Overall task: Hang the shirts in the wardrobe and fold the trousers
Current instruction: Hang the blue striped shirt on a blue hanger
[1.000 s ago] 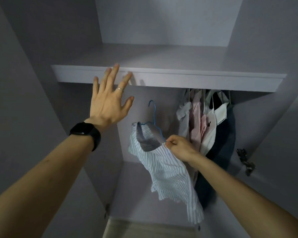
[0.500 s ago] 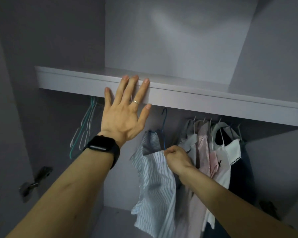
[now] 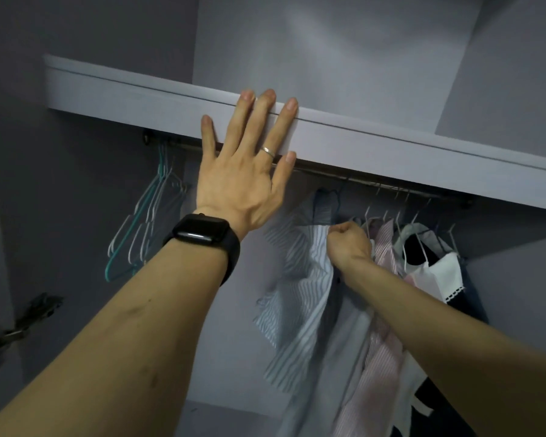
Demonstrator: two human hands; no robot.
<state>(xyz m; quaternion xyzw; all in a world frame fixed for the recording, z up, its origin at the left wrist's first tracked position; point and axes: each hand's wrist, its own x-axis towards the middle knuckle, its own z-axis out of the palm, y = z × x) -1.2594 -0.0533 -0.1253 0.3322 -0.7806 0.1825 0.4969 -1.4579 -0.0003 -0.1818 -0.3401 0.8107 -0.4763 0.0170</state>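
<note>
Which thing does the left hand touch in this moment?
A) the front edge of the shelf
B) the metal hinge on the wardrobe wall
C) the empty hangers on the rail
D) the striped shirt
A: the left hand lies flat, fingers straight, against the front edge of the shelf, while the right hand grips the striped shirt.

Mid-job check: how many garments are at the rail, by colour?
1 blue-and-white striped shirt, gripped by the right hand
1 pink striped garment
1 white garment with scalloped trim
1 dark garment
Total: 4 I can tell apart; the bunch is crowded, more may hide.
</note>
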